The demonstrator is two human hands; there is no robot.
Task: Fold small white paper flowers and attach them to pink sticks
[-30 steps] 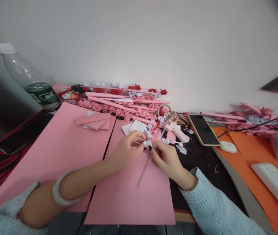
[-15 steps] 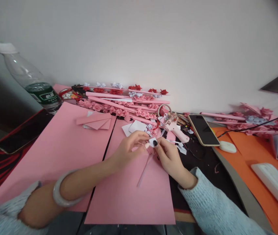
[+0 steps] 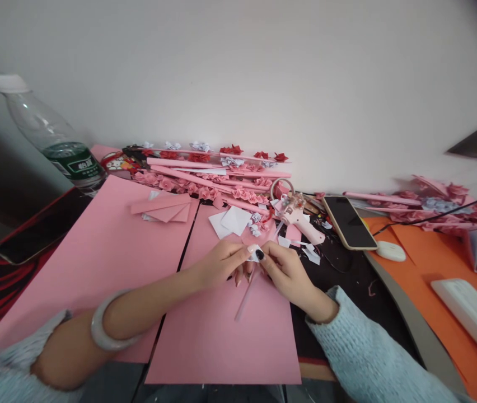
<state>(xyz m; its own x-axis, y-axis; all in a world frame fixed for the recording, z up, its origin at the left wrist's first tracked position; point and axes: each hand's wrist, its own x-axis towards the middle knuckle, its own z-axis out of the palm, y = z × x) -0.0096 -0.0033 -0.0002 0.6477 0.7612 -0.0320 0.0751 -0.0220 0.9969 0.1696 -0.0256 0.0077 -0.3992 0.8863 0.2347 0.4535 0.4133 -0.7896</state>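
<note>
Between my two hands is a small piece of white paper (image 3: 254, 253), pinched from both sides. My left hand (image 3: 224, 262) grips its left edge, thumb on top and the other fingers curled beneath. My right hand (image 3: 285, 270) pinches the right edge, its dark-nailed thumb lying over the paper. Under the hands a thin translucent stick (image 3: 244, 299) rests on a large pink sheet (image 3: 221, 347). Just beyond are white paper squares (image 3: 237, 220) and small folded white paper flowers (image 3: 255, 225). A pale pink glue gun (image 3: 303, 223) lies to the right of them.
Pink paper rolls and flowers (image 3: 205, 182) line the wall. A plastic bottle (image 3: 68, 143) stands at the back left, near a dark phone (image 3: 39, 238). Folded pink paper (image 3: 165, 207) lies on another pink sheet. Rightward are a phone (image 3: 350, 223), a white mouse (image 3: 391, 252) and orange sheets (image 3: 427, 313).
Both hands have drawn slightly toward me with the white paper. My left fingers have closed in and curled under it. The white squares and folded flowers behind are more exposed.
</note>
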